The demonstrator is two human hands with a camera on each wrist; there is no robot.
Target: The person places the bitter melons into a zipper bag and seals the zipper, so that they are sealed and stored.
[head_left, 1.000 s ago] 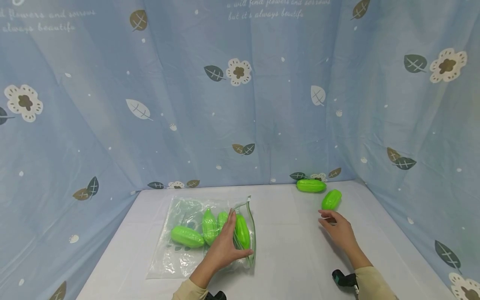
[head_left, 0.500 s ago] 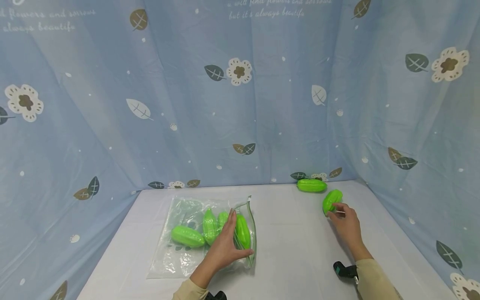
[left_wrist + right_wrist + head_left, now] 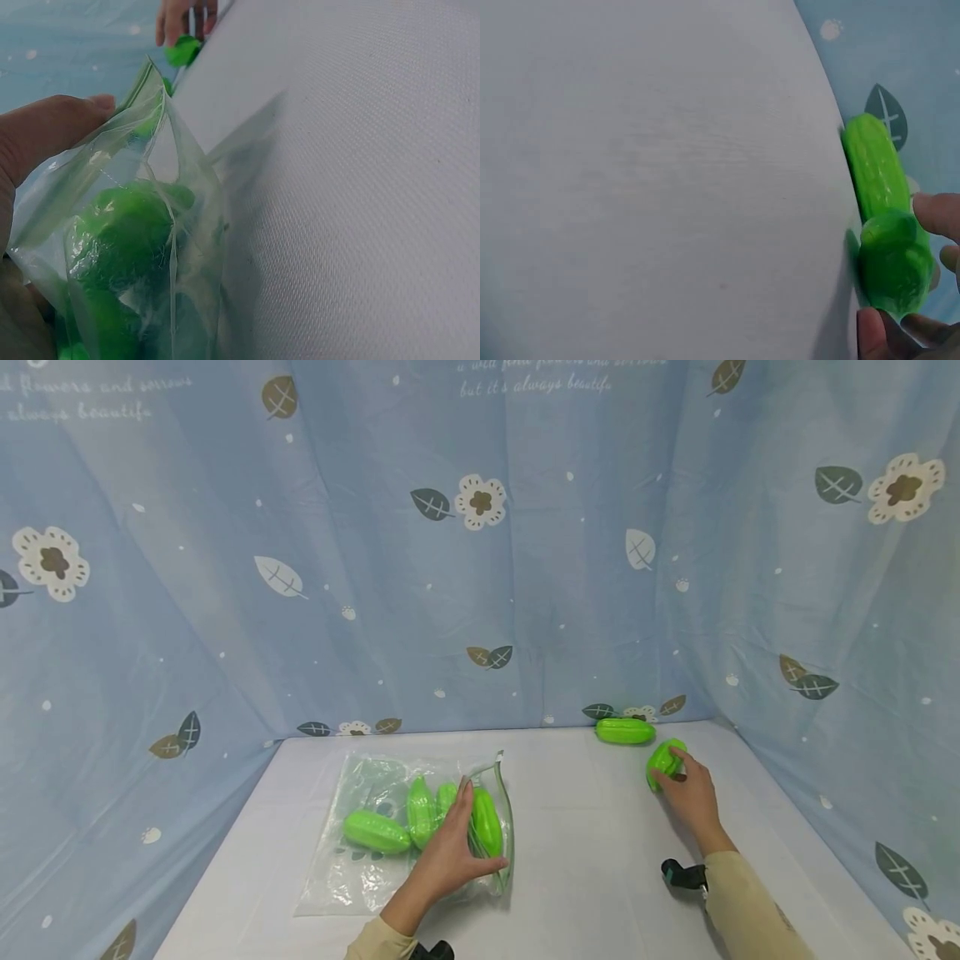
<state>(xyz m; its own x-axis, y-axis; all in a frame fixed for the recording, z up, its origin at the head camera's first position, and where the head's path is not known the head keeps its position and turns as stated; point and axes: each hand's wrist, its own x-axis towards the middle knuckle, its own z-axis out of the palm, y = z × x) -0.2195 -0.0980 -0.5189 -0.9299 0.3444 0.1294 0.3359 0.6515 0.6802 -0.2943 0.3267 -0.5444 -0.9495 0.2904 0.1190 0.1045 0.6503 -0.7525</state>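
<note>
At the table's right rear, my right hand (image 3: 693, 793) grips a bright green, ridged toy bitter melon (image 3: 656, 768) between thumb and fingers. In the right wrist view this melon (image 3: 896, 266) appears end-on, with fingertips on either side. Whether it touches the table cannot be told. My left hand (image 3: 446, 856) lies with straight fingers and outstretched thumb at the mouth of a clear zip bag (image 3: 337, 877). Several green melons (image 3: 375, 832) lie inside it, one partly behind the hand. The left wrist view shows the bag's zip edge (image 3: 154, 79) standing up beside a finger.
Another toy bitter melon (image 3: 625, 731) lies at the table's back edge, against the blue patterned curtain (image 3: 570, 635). The curtain encloses the back and both sides of the white table (image 3: 577, 860). A dark wrist device (image 3: 682, 874) sits by the right sleeve.
My right hand has moved slightly forward onto the nearer loose melon, and its thumb and fingers have closed round it. The left hand and the bag have stayed put.
</note>
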